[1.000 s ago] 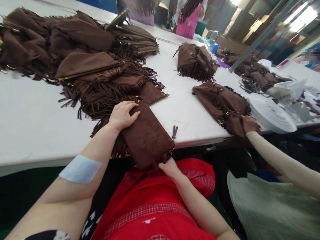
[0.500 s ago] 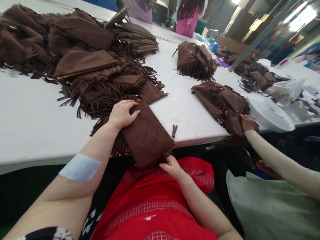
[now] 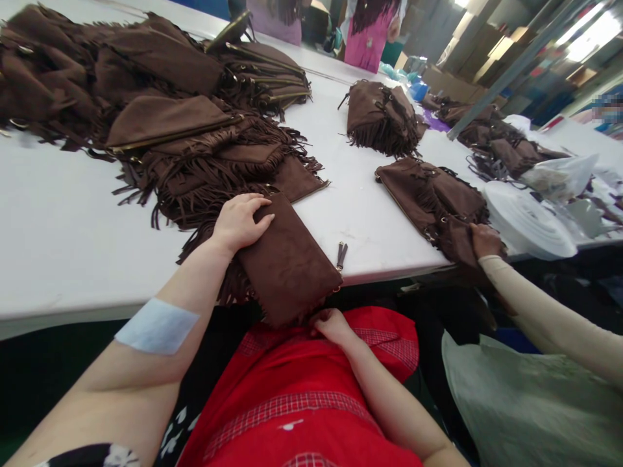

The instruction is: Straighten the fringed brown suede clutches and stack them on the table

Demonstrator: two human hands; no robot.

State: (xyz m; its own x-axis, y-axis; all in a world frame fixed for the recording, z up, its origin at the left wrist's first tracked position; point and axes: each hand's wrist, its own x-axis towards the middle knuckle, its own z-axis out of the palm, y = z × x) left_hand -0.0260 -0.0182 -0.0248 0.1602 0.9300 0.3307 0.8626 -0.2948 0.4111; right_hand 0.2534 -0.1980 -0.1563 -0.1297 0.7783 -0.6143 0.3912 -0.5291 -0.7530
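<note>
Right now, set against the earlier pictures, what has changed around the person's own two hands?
The right hand has curled its fingers together by the lower edge of the brown bag; whether they hold anything is hidden. The left hand stayed resting on the bag, which kept its place.

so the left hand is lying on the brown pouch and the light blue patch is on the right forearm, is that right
Not quite: the light blue patch is on the left forearm, as the head view shows. The left hand is indeed lying on the brown pouch.
</note>
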